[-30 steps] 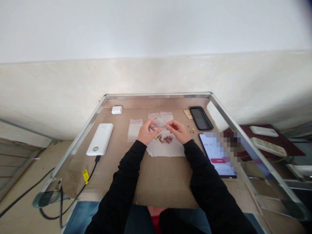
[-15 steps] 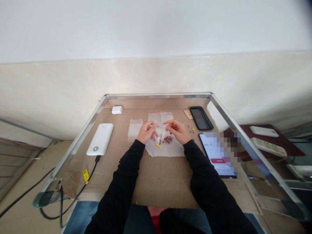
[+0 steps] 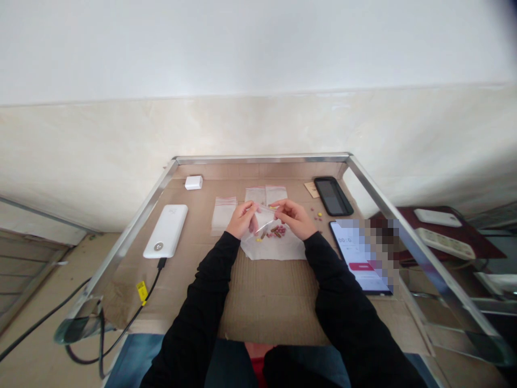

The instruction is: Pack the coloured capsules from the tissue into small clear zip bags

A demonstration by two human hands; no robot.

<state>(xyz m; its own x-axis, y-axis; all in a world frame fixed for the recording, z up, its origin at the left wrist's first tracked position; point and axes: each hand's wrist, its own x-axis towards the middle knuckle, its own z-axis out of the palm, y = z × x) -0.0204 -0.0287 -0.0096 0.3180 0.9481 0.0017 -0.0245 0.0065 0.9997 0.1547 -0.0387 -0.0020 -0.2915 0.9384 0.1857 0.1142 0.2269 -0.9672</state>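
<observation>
My left hand [image 3: 243, 220] and my right hand [image 3: 295, 217] hold a small clear zip bag [image 3: 264, 216] between them, each pinching one end just above the table. A yellow pill shows at my right fingertips, by the bag's mouth. Under the bag lies a white sheet [image 3: 274, 245] with several loose red, brown and yellow pills [image 3: 276, 232]. A stack of empty zip bags [image 3: 223, 212] lies left of my left hand. Two more bags [image 3: 266, 192] lie just beyond my hands.
A white power bank [image 3: 167, 230] with a black cable lies at the left, a small white box [image 3: 194, 182] behind it. A dark phone [image 3: 333, 195] and a lit phone [image 3: 359, 256] lie at the right, a few pills [image 3: 318, 215] between them. Metal rails [image 3: 262, 158] edge the table.
Both hands took the bag up from the sheet, let it hang upright, then turned it flatter. My right fingers now hold a yellow pill at its mouth.
</observation>
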